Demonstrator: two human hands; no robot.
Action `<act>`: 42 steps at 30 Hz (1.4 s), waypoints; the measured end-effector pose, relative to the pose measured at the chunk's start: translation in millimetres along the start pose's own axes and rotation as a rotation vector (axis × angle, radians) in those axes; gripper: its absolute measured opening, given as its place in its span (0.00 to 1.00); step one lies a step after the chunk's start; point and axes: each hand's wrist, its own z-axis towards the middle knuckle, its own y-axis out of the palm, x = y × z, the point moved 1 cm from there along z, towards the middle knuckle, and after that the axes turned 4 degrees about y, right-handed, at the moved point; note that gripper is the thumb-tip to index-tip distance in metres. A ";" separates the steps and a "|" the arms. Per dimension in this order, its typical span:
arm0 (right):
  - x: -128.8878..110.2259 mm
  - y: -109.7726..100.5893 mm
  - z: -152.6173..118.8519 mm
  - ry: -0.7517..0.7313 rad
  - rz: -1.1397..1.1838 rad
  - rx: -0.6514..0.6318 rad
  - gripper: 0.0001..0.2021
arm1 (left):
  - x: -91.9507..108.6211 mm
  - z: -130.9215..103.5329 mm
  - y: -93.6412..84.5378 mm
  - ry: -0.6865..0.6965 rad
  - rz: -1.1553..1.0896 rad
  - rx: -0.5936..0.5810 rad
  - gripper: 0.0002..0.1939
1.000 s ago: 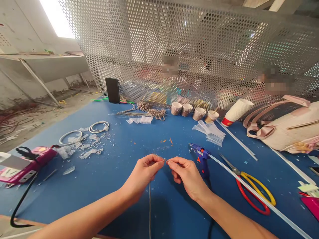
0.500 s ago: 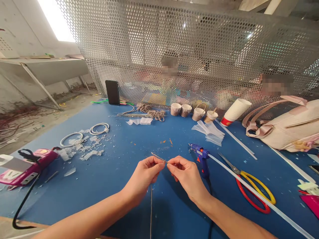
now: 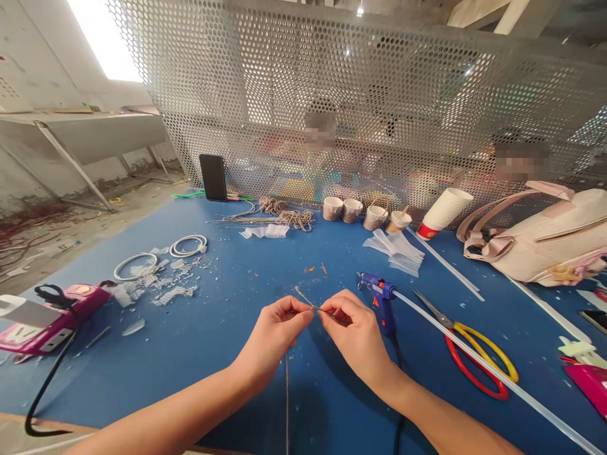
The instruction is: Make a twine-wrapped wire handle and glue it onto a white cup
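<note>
I have both hands pinched together just above the blue table (image 3: 227, 341), fingertips nearly meeting. My left hand (image 3: 277, 332) is closed thumb-to-forefinger on a thin wire (image 3: 286, 404) that hangs down from the pinch toward the near edge of the table; its short upper end pokes out past my fingers with a strand of brownish twine (image 3: 303, 296) running along it. My right hand (image 3: 353, 332) is closed in the same fine pinch on the twine right beside the left fingertips; I cannot tell how much of it lies under the pads.

I judge the wire light and springy, stiff enough to hold a line but easily kinked, so it wants holding close to the working end. The twine looks soft, limp and a little fuzzy; it should grip well but fray or slip loose if the pinch goes slack.

Just right of my right hand lies a blue glue gun (image 3: 382, 297) with a clear glue stick (image 3: 474, 360) trailing from its back, then the red and yellow scissors (image 3: 478, 357). Further back are more coils of twine (image 3: 289, 215), small paper cups (image 3: 351, 210) and a phone (image 3: 213, 177) leaning on the perforated metal screen (image 3: 379, 95). To the left lie white rings (image 3: 188, 244) and pale scraps (image 3: 165, 287).
</note>
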 end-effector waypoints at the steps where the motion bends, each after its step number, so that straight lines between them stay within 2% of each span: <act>1: 0.8 0.1 0.0 -0.024 -0.026 0.008 0.06 | 0.3 -0.5 0.4 0.013 0.016 0.006 0.11; 7: 0.1 2.6 0.0 -0.080 -0.055 0.043 0.09 | -1.7 -3.7 3.0 0.101 0.058 0.068 0.13; 10: -4.6 4.2 -2.0 -0.001 0.051 0.015 0.06 | -2.2 -3.2 1.6 0.149 0.038 0.092 0.12; 12: -8.4 5.6 -5.2 0.075 0.176 -0.040 0.03 | -1.0 -1.5 -0.5 0.183 0.011 0.119 0.12; 13: -9.9 6.7 -7.2 0.114 0.248 -0.074 0.04 | -0.1 -0.5 -1.5 0.191 -0.006 0.136 0.11; 16: -10.7 12.0 -12.3 0.207 0.442 -0.136 0.09 | 1.6 1.9 -2.4 0.157 -0.082 0.162 0.12; 19: -5.3 18.8 -13.3 0.227 0.521 -0.111 0.08 | 1.9 2.0 0.2 0.096 -0.178 0.122 0.13; 24: 3.9 23.2 -8.7 0.147 0.419 -0.023 0.05 | 3.5 0.4 2.6 0.038 -0.267 0.106 0.11; 33: 6.3 12.0 0.1 0.013 0.246 0.077 0.06 | 3.7 -3.1 -1.9 -0.036 -0.309 0.092 0.11; 42: 8.7 11.0 0.6 -0.145 0.098 0.114 0.10 | -0.3 -11.8 -1.6 0.011 -0.223 0.128 0.13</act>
